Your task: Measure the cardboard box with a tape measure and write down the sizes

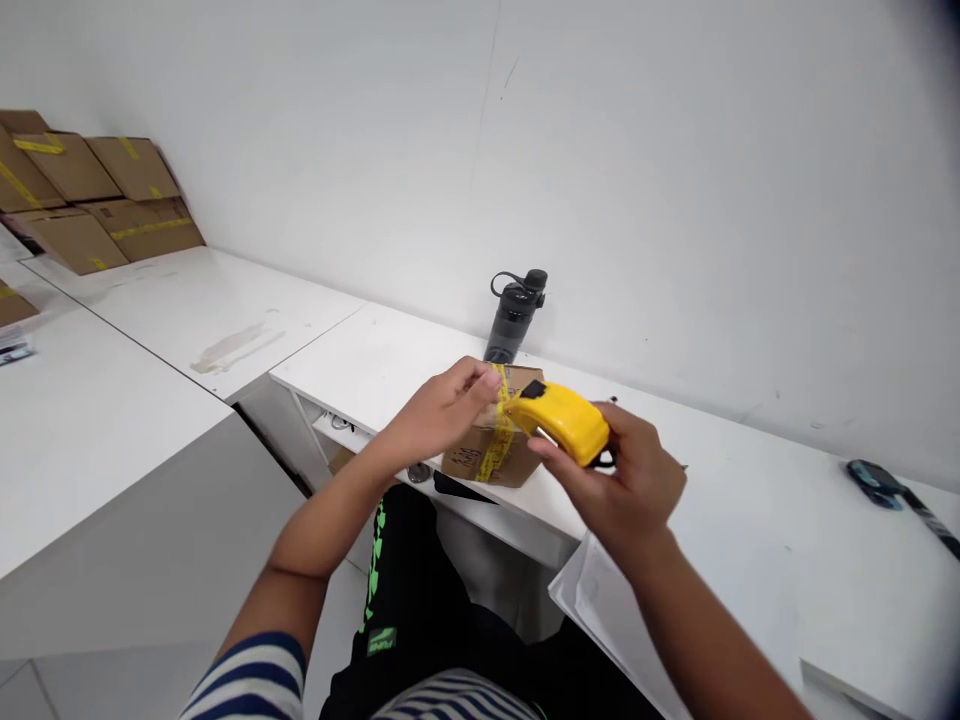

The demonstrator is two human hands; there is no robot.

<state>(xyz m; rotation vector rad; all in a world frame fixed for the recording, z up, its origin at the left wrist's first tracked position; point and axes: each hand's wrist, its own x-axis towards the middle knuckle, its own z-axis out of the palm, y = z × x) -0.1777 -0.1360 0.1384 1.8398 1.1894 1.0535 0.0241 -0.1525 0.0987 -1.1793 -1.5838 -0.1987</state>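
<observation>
My right hand point(634, 475) is wrapped round a yellow tape measure point(566, 415) with a black button on top, holding it just above a small cardboard box point(517, 465). The box stands upright on the white table, with yellow printed tape down its front and dark handwriting on one side. At the box's upper left is my left hand point(446, 410), thumb and fingers drawn together near the mouth of the tape measure. Whatever lies between those fingertips, if anything, is hidden.
A dark bottle point(512, 318) with a loop lid stands behind the box by the wall. White papers point(611, 610) lie at the table's point(735, 540) front edge. A black strapped object point(877, 485) rests at right. Several taped cartons point(150, 225) are stacked far left.
</observation>
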